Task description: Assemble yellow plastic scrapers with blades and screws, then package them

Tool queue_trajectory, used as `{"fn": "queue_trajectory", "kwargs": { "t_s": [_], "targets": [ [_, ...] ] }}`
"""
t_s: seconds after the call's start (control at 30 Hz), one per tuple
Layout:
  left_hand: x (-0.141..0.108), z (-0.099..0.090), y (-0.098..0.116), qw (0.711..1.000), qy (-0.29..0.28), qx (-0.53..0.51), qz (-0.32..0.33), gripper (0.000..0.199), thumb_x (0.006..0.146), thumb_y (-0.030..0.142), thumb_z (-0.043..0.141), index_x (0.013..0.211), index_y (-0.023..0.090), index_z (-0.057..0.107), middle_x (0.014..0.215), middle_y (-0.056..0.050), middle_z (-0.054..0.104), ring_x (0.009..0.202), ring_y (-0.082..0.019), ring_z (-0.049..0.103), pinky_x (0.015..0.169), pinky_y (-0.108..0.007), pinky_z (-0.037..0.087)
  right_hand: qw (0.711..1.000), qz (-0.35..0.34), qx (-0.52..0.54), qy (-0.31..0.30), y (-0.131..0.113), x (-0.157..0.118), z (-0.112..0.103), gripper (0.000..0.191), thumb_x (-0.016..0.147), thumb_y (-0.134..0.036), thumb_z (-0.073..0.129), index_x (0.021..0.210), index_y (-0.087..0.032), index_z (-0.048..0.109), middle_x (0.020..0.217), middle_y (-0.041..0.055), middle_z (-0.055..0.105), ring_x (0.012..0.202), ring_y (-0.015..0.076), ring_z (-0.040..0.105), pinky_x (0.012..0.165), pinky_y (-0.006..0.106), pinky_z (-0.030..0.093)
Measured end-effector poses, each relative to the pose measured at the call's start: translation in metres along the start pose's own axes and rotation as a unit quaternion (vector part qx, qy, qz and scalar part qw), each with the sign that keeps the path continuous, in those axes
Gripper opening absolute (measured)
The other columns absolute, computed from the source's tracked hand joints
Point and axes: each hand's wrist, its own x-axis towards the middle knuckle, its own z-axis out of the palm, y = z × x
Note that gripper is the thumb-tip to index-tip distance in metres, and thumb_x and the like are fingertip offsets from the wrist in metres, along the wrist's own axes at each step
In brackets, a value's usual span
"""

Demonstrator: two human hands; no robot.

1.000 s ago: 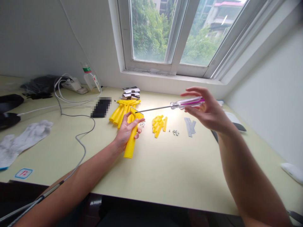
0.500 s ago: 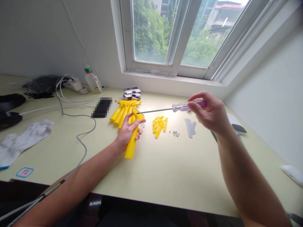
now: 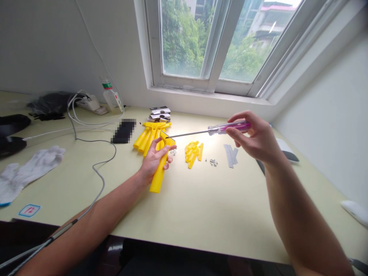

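Observation:
My left hand (image 3: 156, 159) is wrapped round a yellow scraper (image 3: 158, 177), its ridged handle tilted toward me and its head up. A metal blade edge shows at the head. In my right hand (image 3: 254, 136) is a screwdriver (image 3: 230, 127) with a clear and purple handle, gripped between thumb and fingers. Its long shaft points left, and the tip meets the scraper's head. Whether the tip sits in a screw is too small to tell. Behind my left hand lie several yellow scraper bodies (image 3: 145, 140), side by side. Small nuts (image 3: 173, 152) lie just right of that hand.
Yellow plastic strips (image 3: 192, 152), a heap of small screws (image 3: 213, 162) and grey metal blades (image 3: 230, 155) lie mid-table. Black-and-white packaging (image 3: 160, 113) is at the back. Leftward are a phone (image 3: 123, 131), cables, a bottle (image 3: 111, 97) and white gloves (image 3: 31, 168).
My right fingers have shifted on the screwdriver's handle, opening a little and uncovering more of the purple part. The scraper's handle end has swung slightly left; the tip stays at its head.

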Motion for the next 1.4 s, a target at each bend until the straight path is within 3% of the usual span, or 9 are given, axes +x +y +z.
{"fn": "queue_trajectory", "kwargs": {
  "t_s": [0.23, 0.4, 0.6, 0.77, 0.87, 1.0, 1.17, 1.33, 1.4],
  "targets": [
    [0.007, -0.005, 0.017, 0.995, 0.061, -0.014, 0.082, 0.040, 0.088, 0.025, 0.059, 0.126, 0.031, 0.052, 0.109, -0.008, 0.063, 0.049, -0.008, 0.057, 0.036, -0.019, 0.041, 0.991, 0.058, 0.110, 0.052, 0.013, -0.029, -0.011, 0.017, 0.081, -0.034, 0.072, 0.092, -0.027, 0.061, 0.068, -0.0013, 0.066, 0.059, 0.0178, 0.063, 0.059, 0.036, 0.054],
    [0.008, -0.005, 0.019, 0.993, 0.063, -0.031, 0.094, 0.038, 0.086, 0.019, 0.055, 0.123, 0.027, 0.060, 0.101, -0.006, 0.060, 0.049, -0.008, 0.055, 0.037, -0.022, 0.043, 0.974, 0.156, 0.112, -0.119, 0.024, -0.091, 0.029, 0.021, 0.085, -0.037, 0.066, 0.097, -0.024, 0.055, 0.083, 0.0037, 0.071, 0.074, 0.0217, 0.070, 0.067, 0.037, 0.056],
    [0.002, 0.004, 0.005, 0.990, 0.056, 0.039, 0.122, 0.051, 0.082, 0.025, 0.065, 0.130, 0.033, 0.050, 0.097, -0.001, 0.056, 0.050, -0.006, 0.056, 0.040, -0.021, 0.048, 0.960, 0.122, -0.031, -0.251, 0.021, -0.123, 0.057, 0.014, 0.090, -0.037, 0.056, 0.100, -0.028, 0.052, 0.095, 0.0050, 0.067, 0.089, 0.0246, 0.065, 0.078, 0.046, 0.054],
    [-0.003, 0.016, -0.004, 0.988, 0.039, 0.078, 0.124, 0.051, 0.081, 0.033, 0.069, 0.122, 0.031, 0.039, 0.101, -0.001, 0.055, 0.052, -0.009, 0.061, 0.039, -0.022, 0.049, 0.977, 0.060, -0.064, -0.194, 0.013, -0.110, 0.060, 0.019, 0.088, -0.037, 0.059, 0.104, -0.028, 0.059, 0.128, 0.0104, 0.058, 0.122, 0.0328, 0.052, 0.101, 0.056, 0.042],
    [-0.006, 0.030, -0.009, 0.987, -0.005, 0.103, 0.124, 0.044, 0.081, 0.037, 0.068, 0.110, 0.027, 0.036, 0.104, -0.003, 0.056, 0.052, -0.011, 0.063, 0.038, -0.023, 0.048, 0.967, 0.181, 0.085, -0.155, 0.003, -0.094, 0.072, 0.030, 0.092, -0.045, 0.052, 0.116, -0.027, 0.057, 0.113, 0.0097, 0.064, 0.096, 0.0250, 0.064, 0.079, 0.044, 0.054],
    [-0.002, 0.053, -0.010, 0.981, -0.040, 0.120, 0.144, 0.028, 0.088, 0.040, 0.060, 0.101, 0.022, 0.042, 0.100, -0.005, 0.062, 0.054, -0.011, 0.061, 0.041, -0.023, 0.048, 0.902, 0.264, 0.307, -0.147, -0.005, -0.065, 0.097, 0.040, 0.087, -0.053, 0.058, 0.111, -0.022, 0.057, 0.095, 0.0056, 0.066, 0.067, 0.0155, 0.063, 0.053, 0.028, 0.047],
    [0.027, 0.071, -0.006, 0.952, 0.022, 0.154, 0.263, 0.013, 0.090, 0.028, 0.058, 0.098, 0.019, 0.054, 0.100, -0.009, 0.065, 0.091, -0.020, 0.065, 0.078, -0.031, 0.053, 0.895, 0.249, 0.370, 0.001, -0.005, -0.022, 0.126, 0.036, 0.083, -0.051, 0.063, 0.101, -0.020, 0.059, 0.085, 0.0012, 0.063, 0.067, 0.0120, 0.059, 0.053, 0.024, 0.045],
    [0.065, 0.067, 0.010, 0.915, 0.038, 0.245, 0.317, 0.014, 0.092, 0.030, 0.051, 0.095, 0.019, 0.060, 0.098, -0.007, 0.067, 0.097, -0.021, 0.063, 0.085, -0.033, 0.048, 0.902, 0.196, 0.384, 0.037, 0.004, 0.008, 0.136, 0.037, 0.081, -0.048, 0.065, 0.104, -0.019, 0.061, 0.094, 0.0033, 0.064, 0.080, 0.0146, 0.061, 0.061, 0.026, 0.050],
    [0.089, 0.054, 0.024, 0.870, 0.048, 0.362, 0.331, 0.017, 0.092, 0.028, 0.049, 0.088, 0.019, 0.063, 0.103, -0.007, 0.068, 0.103, -0.022, 0.060, 0.092, -0.035, 0.046, 0.905, 0.201, 0.371, 0.050, 0.012, 0.011, 0.133, 0.037, 0.081, -0.049, 0.064, 0.101, -0.018, 0.063, 0.092, 0.0033, 0.063, 0.078, 0.0147, 0.059, 0.059, 0.026, 0.050]
  ]
}}
